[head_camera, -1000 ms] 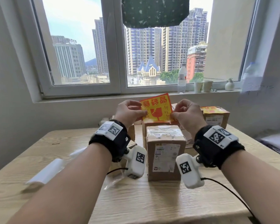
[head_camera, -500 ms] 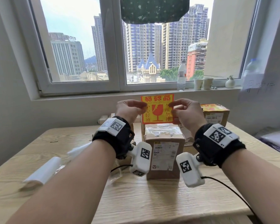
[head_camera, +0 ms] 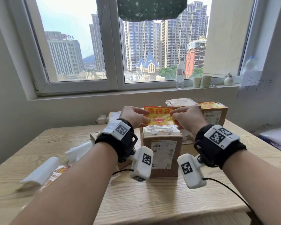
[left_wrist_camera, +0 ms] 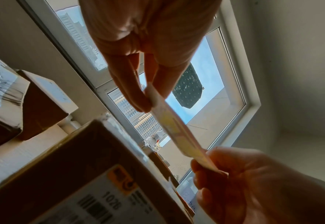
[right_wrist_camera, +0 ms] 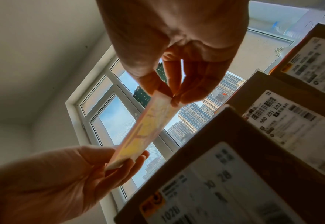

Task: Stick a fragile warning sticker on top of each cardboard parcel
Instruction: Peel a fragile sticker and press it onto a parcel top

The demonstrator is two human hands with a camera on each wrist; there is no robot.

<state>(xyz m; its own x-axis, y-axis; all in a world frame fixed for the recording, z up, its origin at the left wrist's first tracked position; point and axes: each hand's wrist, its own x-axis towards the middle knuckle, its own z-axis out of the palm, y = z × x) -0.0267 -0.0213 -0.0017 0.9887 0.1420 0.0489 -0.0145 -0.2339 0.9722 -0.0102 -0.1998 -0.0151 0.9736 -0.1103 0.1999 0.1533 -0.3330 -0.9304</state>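
Observation:
A red and yellow fragile sticker [head_camera: 159, 115] hangs just above the taped top of the nearest cardboard parcel [head_camera: 161, 151], tilted toward flat. My left hand [head_camera: 135, 116] pinches its left edge and my right hand [head_camera: 187, 118] pinches its right edge. The left wrist view has the sticker [left_wrist_camera: 177, 128] edge-on between my left fingertips [left_wrist_camera: 138, 103] and the right hand [left_wrist_camera: 253, 181]. In the right wrist view the sticker [right_wrist_camera: 146, 128] spans from my right fingertips [right_wrist_camera: 158, 89] to the left hand [right_wrist_camera: 62, 174], beside the parcel [right_wrist_camera: 215, 174]. A parcel at the back right [head_camera: 213, 113] carries a sticker on top.
More parcels [head_camera: 181, 102] stand behind the near one on the wooden table [head_camera: 152, 200]. White backing paper [head_camera: 42, 171] and a sticker sheet lie at the left. A bottle [head_camera: 180, 73], cups and a small vase sit on the windowsill. Wrist camera cables trail by the front edge.
Both hands have lowered the sticker from upright and facing me to tilted nearly flat, close above the near parcel's top.

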